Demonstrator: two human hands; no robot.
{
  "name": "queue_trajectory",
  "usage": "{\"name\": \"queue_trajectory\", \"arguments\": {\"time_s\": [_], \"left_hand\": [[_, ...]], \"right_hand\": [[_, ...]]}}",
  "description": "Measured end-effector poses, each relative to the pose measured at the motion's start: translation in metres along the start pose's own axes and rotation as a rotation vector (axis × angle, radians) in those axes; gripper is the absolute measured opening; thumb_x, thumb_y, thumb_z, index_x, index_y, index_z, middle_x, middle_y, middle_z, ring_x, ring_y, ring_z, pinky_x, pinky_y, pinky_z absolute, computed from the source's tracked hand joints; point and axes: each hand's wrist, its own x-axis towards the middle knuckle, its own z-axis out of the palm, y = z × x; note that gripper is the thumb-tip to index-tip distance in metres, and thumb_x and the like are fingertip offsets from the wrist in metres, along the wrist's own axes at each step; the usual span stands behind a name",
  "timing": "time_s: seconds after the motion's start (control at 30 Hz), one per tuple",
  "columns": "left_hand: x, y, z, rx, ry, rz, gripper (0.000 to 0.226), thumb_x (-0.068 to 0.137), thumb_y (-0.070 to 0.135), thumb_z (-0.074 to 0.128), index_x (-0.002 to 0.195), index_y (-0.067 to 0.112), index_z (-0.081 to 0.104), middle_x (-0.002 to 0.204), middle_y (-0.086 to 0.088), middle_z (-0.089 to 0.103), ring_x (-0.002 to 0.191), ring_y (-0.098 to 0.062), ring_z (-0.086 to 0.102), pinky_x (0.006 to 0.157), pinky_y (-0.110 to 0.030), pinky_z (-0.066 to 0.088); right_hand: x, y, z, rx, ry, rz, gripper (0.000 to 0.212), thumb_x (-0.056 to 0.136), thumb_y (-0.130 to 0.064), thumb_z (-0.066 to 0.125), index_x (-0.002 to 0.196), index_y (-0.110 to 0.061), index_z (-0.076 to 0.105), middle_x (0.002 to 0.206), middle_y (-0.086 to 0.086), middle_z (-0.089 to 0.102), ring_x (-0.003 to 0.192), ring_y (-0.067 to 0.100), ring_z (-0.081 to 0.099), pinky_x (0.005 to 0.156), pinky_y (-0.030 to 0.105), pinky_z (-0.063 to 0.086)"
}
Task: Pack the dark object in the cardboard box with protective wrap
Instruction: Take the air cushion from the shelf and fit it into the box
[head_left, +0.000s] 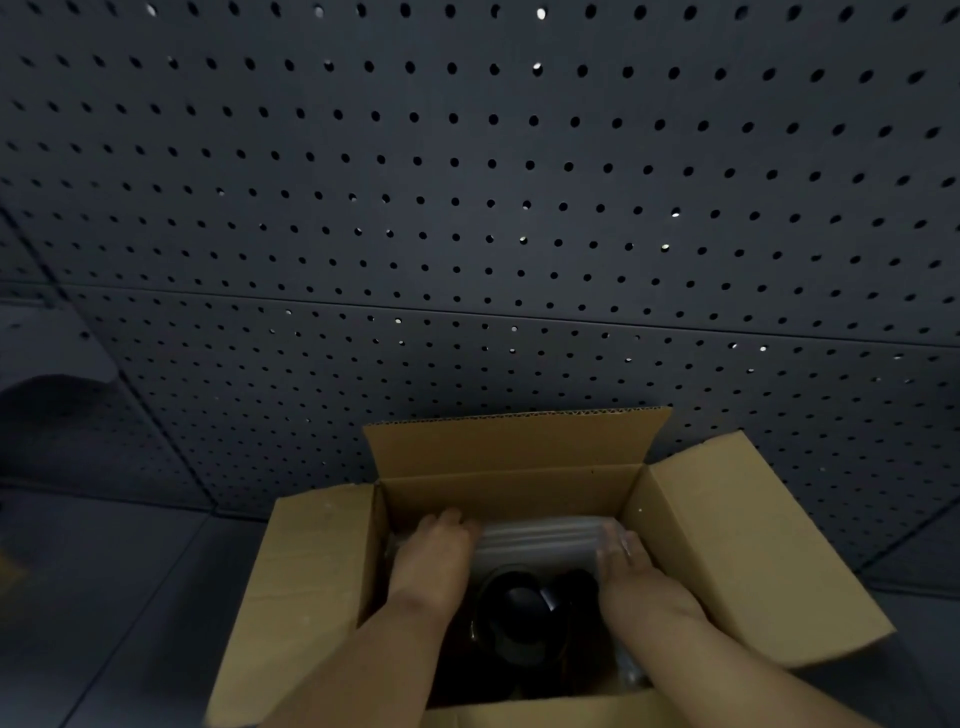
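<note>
An open cardboard box (727, 561) stands in front of me with its flaps spread outward. A dark rounded object (519, 608) lies at the bottom, between my forearms. Pale ribbed protective wrap (540, 545) lies against the far inner wall, just behind the object. My left hand (431, 556) is inside the box on the left, its fingers reaching flat over the wrap's left end. My right hand (628, 566) is inside on the right, fingers extended along the wrap's right end. The near part of the box interior is dark and hard to read.
A dark grey pegboard wall (467, 208) rises right behind the box. The box sits on a dark grey bench top (130, 597). A dim curved shape (47, 410) shows at the far left.
</note>
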Motion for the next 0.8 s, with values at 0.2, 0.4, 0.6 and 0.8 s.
{"name": "queue_trajectory", "arguments": {"time_s": [0.2,0.4,0.6,0.8], "left_hand": [[0.001,0.0,-0.005,0.035,-0.016,0.046,0.046,0.092,-0.003,0.041,0.132,0.018,0.048,0.132,-0.007,0.046,0.121,-0.027,0.046,0.094,-0.04,0.045],[0.008,-0.005,-0.007,0.068,-0.05,0.142,0.046,0.093,-0.001,0.041,0.134,0.019,0.048,0.134,-0.008,0.045,0.122,-0.029,0.045,0.092,-0.041,0.045],[0.01,-0.005,-0.007,0.067,-0.052,0.159,0.044,0.093,0.0,0.04,0.132,0.019,0.05,0.134,-0.008,0.046,0.123,-0.029,0.045,0.091,-0.044,0.045],[0.01,-0.004,-0.005,0.085,-0.055,0.162,0.046,0.093,-0.002,0.041,0.132,0.019,0.049,0.131,-0.007,0.047,0.121,-0.028,0.046,0.091,-0.042,0.045]], "right_hand": [[-0.012,-0.002,0.0,0.035,-0.012,-0.004,0.068,0.098,0.008,0.033,0.149,-0.001,-0.011,0.155,0.015,-0.027,0.147,0.034,-0.014,0.117,0.042,0.028],[-0.023,-0.011,0.004,0.042,-0.039,0.032,0.062,0.097,0.012,0.022,0.149,0.0,-0.01,0.155,0.018,-0.025,0.147,0.036,-0.013,0.117,0.041,0.026],[-0.023,-0.011,0.002,0.067,-0.027,0.046,0.062,0.098,0.009,0.026,0.149,0.002,-0.01,0.157,0.017,-0.023,0.148,0.033,-0.01,0.119,0.041,0.023],[-0.017,-0.012,0.008,0.098,-0.017,0.058,0.063,0.098,0.007,0.027,0.149,0.001,-0.01,0.157,0.017,-0.023,0.148,0.032,-0.01,0.118,0.041,0.026]]}}
